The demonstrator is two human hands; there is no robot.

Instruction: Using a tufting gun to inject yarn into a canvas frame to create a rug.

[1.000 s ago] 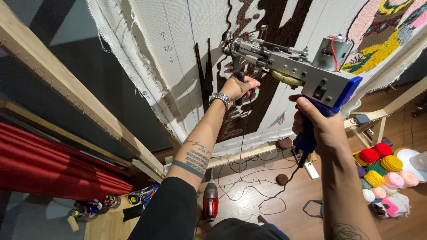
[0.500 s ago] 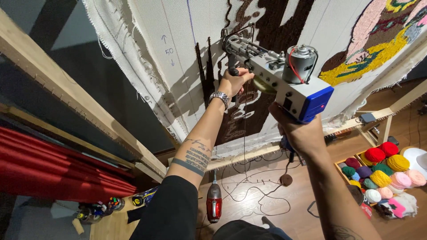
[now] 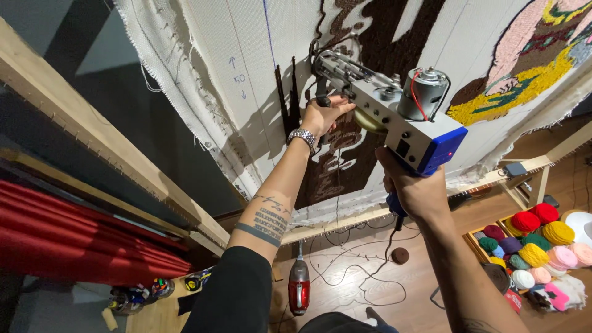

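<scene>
Item: my two arms, both raised, both hands closed.
Left hand (image 3: 325, 116): arm stretched up and forward, forearm tattooed, metal watch at the wrist, fingers curled tight in a full grip. Right hand (image 3: 414, 192): nearer to me, forearm bare, wrist bent slightly, fist clenched, knuckles facing me.

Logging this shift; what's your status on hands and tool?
Left hand on tufting gun's front handle. Right hand grips rear handle. Gun nose against cloth, at brown pile. Nothing in the way.
</scene>
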